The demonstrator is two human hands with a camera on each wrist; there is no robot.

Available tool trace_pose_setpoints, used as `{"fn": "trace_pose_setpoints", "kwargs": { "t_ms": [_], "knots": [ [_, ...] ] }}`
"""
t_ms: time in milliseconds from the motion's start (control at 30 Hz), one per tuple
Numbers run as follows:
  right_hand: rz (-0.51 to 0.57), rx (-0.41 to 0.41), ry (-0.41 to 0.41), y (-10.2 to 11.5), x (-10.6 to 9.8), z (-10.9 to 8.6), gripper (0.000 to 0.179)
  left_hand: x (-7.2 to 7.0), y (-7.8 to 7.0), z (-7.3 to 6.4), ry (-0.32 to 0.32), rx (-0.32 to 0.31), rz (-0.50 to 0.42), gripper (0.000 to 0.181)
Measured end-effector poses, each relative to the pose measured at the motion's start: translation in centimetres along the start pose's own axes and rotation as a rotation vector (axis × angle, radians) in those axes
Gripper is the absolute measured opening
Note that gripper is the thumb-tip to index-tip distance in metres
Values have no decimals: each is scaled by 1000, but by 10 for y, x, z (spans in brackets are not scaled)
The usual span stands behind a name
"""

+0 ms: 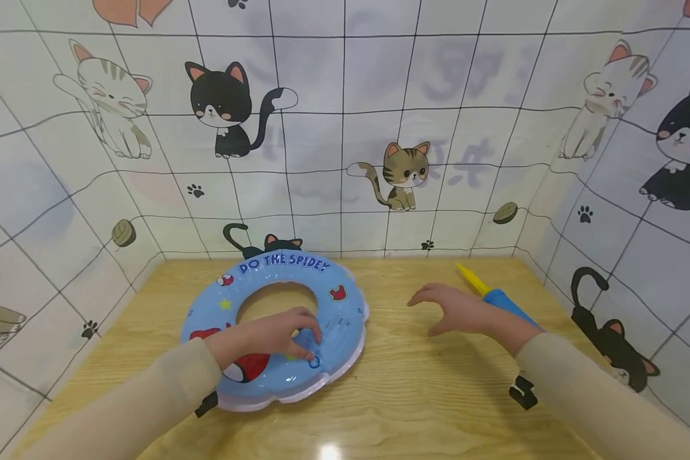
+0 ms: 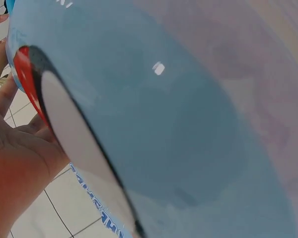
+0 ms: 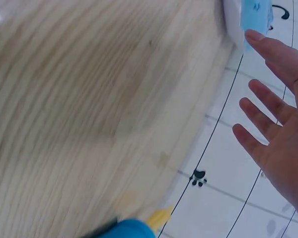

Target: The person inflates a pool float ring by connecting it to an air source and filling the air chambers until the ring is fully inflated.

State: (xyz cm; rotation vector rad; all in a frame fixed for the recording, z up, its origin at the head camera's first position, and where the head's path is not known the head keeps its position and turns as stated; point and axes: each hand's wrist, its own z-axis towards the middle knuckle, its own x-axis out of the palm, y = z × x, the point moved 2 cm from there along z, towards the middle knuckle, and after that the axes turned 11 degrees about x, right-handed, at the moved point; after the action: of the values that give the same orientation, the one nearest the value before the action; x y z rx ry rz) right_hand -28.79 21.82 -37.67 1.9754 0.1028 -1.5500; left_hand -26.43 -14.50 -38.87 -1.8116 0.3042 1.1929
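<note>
A light blue inflatable swim ring [image 1: 345, 291], printed with "DO THE SPIDEY" and red figures, lies on the left of the wooden table. Over its near right part is my left hand [image 1: 276, 335], thumb and fingers apart, the thumb tip right by a small round valve [image 1: 315, 362]. In the left wrist view the ring [image 2: 154, 124] fills most of the picture and covers some fingertips. My right hand [image 1: 457, 311] is held over the table to the right of the ring, fingers spread and holding nothing. Behind its wrist lies a blue pump [image 1: 508, 305] with a yellow nozzle [image 1: 470, 276].
The wooden table [image 1: 391, 409] ends at a wall covering [image 1: 322, 140] of white squares with cartoon cats, which also rises on both sides. My right forearm hides part of the pump. The ring's far edge overlaps the foot of the back wall in the head view.
</note>
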Motion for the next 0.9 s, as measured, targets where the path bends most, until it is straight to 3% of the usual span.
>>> {"fn": "trace_pose_setpoints", "kwargs": {
  "t_ms": [400, 900],
  "knots": [
    [30, -137, -104, 55, 24, 2, 43, 9, -6, 19, -25, 23, -28, 24],
    [-38, -364, -243, 106, 61, 17, 33, 9, -17, 8, -145, -89, 15, 37]
  ]
}}
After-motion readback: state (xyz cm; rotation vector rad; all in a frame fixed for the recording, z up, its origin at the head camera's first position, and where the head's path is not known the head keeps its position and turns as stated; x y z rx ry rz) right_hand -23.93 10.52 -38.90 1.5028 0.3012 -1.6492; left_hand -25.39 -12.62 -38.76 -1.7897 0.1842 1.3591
